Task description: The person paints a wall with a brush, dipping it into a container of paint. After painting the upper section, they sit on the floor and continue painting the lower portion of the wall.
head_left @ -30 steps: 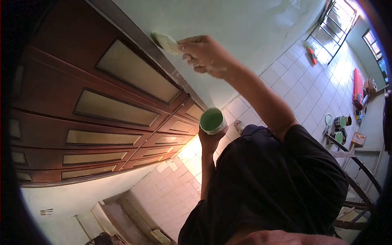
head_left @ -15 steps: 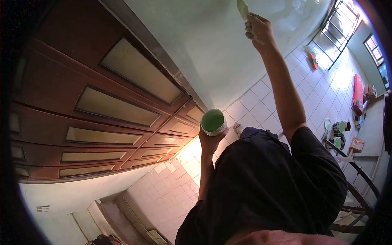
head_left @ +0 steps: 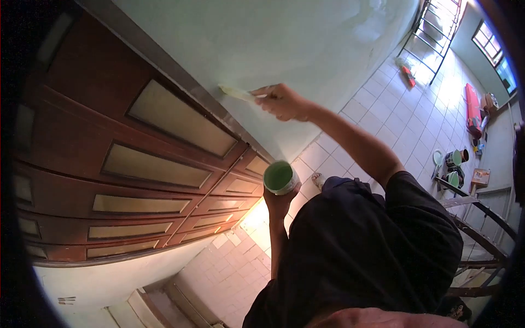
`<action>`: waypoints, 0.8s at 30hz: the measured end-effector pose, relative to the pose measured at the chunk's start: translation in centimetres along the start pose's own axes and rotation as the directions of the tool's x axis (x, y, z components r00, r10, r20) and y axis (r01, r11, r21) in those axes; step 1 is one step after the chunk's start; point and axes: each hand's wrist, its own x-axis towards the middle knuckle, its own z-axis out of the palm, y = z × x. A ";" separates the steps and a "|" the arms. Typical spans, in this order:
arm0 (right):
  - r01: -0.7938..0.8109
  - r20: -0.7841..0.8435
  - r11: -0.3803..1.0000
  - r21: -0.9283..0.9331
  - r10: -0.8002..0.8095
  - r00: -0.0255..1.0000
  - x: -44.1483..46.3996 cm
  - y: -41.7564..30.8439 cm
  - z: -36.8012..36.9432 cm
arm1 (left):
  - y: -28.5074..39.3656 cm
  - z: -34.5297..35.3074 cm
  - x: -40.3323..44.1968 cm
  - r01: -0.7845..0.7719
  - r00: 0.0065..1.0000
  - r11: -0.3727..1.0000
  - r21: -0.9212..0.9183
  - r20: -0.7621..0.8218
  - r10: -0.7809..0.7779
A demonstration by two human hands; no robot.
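Observation:
My right hand grips a paintbrush by its handle. The pale green bristle end touches or nearly touches the light green wall, close to the brown door frame. Lower down, my left hand is wrapped around a paint pot, holding it from below and the side. Its inside is green with paint, and its mouth faces up toward me. Part of the left hand is hidden by the pot.
Brown wooden doors with glass panes stand to the left. A metal ladder or frame is at the far right. Paint buckets and a red long object sit on the tiled floor. A wooden ladder is close on my right.
My right hand has brought the paintbrush down and left from high on the wall to beside the door frame. My left hand still holds the paint pot; the view has shifted slightly.

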 end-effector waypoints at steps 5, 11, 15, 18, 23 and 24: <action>0.108 -0.282 0.902 0.418 0.016 0.959 3.4 2.4 -10.3 | -0.8 -0.5 -0.8 -0.028 0.999 0.999 0.040 0.022 0.027; 0.143 -0.758 0.984 0.106 -0.013 0.652 5.7 3.7 -7.6 | -1.7 0.0 -1.4 -0.066 0.997 0.998 0.004 0.049 0.066; 0.196 -0.551 0.943 -0.268 -0.317 0.772 5.5 7.2 -0.7 | -3.4 0.7 -1.3 -0.099 0.989 0.995 0.004 0.109 0.098; 0.030 -0.279 0.996 -0.079 -0.051 0.959 -0.6 5.2 -0.7 | -3.2 1.6 -1.9 -0.074 0.984 0.997 0.020 0.166 0.070; -0.250 -0.048 0.955 0.160 0.260 0.964 -9.8 8.9 -1.5 | -3.6 2.4 -3.3 -0.059 0.978 0.998 0.021 0.199 0.053; -0.284 -0.044 0.937 0.201 0.299 0.953 -11.6 10.2 -1.6 | -3.6 2.5 -3.7 -0.044 0.977 0.999 0.017 0.210 0.039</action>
